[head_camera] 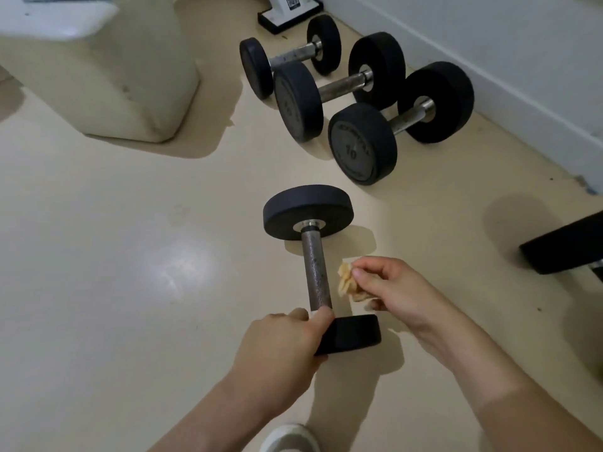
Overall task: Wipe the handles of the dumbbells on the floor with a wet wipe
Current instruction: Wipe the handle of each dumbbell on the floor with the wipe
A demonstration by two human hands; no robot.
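Closest thing to the camera is a pale shoe (288,438) poking in at 6 o'clock, right between the two forearms. Just above that, the left hand (280,347) is clamped on the near weight (350,334) of the dumbbell (318,272) being cleaned, thumb hooked over where the bar meets it, so it's basically acting as a brake. That dumbbell lies on the floor (114,256) with its long axis running pretty much 12 to 6, far weight (308,212) up at 12. The right hand (391,288) has the wet wipe (347,283) scrunched up and pinched between thumb and fingertips, and it sits just beside the handle (316,272) on the 3 o'clock side, very close but I can't tell if it's actually touching. So the handle is at 9 o'clock from the wipe, and the right hand is the one near the bare middle stretch. My guess is the next move is a short sideways push onto the bar, then rubbing along it toward 12 and 6. Three more dumbbells (352,83) sit in a row up around 1 o'clock, near the wall (489,27), well apart from both hands.
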